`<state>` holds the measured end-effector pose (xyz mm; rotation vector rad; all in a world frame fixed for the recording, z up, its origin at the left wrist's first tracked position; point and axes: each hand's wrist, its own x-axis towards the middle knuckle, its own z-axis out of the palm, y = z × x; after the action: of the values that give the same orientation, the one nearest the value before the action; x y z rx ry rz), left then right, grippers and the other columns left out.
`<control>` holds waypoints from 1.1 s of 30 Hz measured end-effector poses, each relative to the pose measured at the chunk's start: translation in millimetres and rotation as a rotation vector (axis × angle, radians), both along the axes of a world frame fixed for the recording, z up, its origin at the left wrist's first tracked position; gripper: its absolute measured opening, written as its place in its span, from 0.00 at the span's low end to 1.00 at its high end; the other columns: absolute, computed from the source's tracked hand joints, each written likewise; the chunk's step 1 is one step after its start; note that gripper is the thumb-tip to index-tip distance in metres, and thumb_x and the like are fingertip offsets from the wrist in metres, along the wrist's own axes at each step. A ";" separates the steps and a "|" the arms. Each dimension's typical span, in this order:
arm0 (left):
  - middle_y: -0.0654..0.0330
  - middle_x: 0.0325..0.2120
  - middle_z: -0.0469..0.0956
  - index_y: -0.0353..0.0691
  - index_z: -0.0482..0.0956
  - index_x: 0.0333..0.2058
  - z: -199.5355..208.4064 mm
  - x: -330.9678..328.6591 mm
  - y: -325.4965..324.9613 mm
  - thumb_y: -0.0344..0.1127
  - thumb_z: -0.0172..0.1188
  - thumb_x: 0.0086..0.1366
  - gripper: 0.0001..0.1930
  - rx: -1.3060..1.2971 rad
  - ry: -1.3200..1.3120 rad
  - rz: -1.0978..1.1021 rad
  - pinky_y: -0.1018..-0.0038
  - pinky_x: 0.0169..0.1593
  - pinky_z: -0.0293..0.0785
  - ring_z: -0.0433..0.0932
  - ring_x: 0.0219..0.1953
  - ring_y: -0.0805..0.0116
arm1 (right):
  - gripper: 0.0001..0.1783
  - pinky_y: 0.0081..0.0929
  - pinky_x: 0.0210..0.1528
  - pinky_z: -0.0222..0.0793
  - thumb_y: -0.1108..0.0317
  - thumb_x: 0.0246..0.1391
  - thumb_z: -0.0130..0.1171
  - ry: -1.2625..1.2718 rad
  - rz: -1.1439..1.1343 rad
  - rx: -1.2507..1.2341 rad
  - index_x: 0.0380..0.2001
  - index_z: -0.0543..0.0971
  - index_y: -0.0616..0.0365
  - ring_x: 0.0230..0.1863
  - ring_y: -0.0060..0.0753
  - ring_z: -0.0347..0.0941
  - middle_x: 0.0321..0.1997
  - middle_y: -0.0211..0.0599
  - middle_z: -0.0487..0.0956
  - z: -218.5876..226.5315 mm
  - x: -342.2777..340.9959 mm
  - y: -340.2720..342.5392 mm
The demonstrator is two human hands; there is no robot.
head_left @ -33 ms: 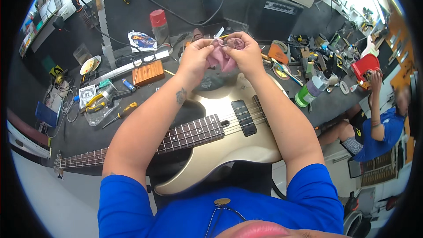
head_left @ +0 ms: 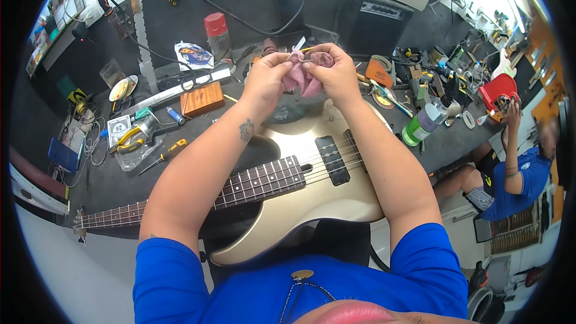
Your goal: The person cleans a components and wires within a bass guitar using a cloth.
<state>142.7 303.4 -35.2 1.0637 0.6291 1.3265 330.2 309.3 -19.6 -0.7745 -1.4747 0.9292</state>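
Both my hands hold a bunched pink cloth, dark-stained at its upper right, above the far edge of a bass guitar. My left hand pinches its left side. My right hand grips the stained bundle, thumb in front. The bass guitar has a pale gold body and lies across the bench below my forearms. Its neck runs left, with strings on, and a black pickup sits under them. Part of the body is hidden by my right forearm.
Left on the bench are a wooden block, a screwdriver and pliers. Behind stands a red-capped can. On the right are a green-labelled bottle, a red bin and a co-worker in blue.
My hands and the cloth stay almost in place. At the right, the co-worker's raised hand has shifted slightly downward by the red bin.
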 end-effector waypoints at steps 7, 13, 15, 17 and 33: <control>0.58 0.39 0.85 0.32 0.82 0.53 4.2 -4.8 0.6 0.32 0.61 0.76 0.12 -0.032 -0.089 -0.152 0.71 0.43 0.83 0.85 0.39 0.69 | 0.12 0.25 0.46 0.79 0.75 0.54 0.75 -0.063 0.052 0.149 0.41 0.86 0.62 0.41 0.23 0.83 0.41 0.34 0.87 -4.8 -2.4 3.4; 0.56 0.40 0.87 0.31 0.85 0.50 1.6 -2.3 -2.1 0.29 0.68 0.71 0.12 0.047 -0.011 0.032 0.74 0.43 0.81 0.85 0.39 0.71 | 0.12 0.26 0.47 0.79 0.74 0.56 0.73 -0.277 -0.092 0.161 0.43 0.87 0.64 0.43 0.27 0.84 0.40 0.39 0.87 6.3 -3.8 -9.5; 0.56 0.40 0.87 0.30 0.86 0.49 1.3 -1.4 -1.2 0.28 0.68 0.70 0.11 0.064 -0.006 0.049 0.74 0.43 0.81 0.85 0.39 0.71 | 0.13 0.27 0.47 0.79 0.73 0.56 0.72 -0.309 -0.093 0.086 0.44 0.87 0.65 0.43 0.28 0.84 0.40 0.39 0.87 8.1 -3.7 -10.6; 0.56 0.40 0.87 0.29 0.86 0.47 0.3 0.3 -0.4 0.27 0.68 0.69 0.10 0.081 -0.001 0.063 0.74 0.43 0.81 0.85 0.39 0.71 | 0.14 0.30 0.45 0.79 0.71 0.57 0.71 -0.324 -0.148 0.220 0.45 0.85 0.65 0.41 0.29 0.83 0.37 0.38 0.86 7.8 -4.7 -11.4; 0.54 0.45 0.84 0.31 0.80 0.54 -2.1 3.1 -2.2 0.25 0.56 0.77 0.12 -0.010 -0.079 -0.020 0.71 0.50 0.84 0.84 0.46 0.68 | 0.10 0.37 0.42 0.78 0.70 0.56 0.70 -0.503 -0.258 0.387 0.40 0.84 0.62 0.40 0.43 0.83 0.39 0.43 0.84 3.5 1.9 -4.5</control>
<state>145.9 301.3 -37.3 1.0022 0.5648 1.3395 332.0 304.8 -16.1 -0.9177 -1.8601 0.2406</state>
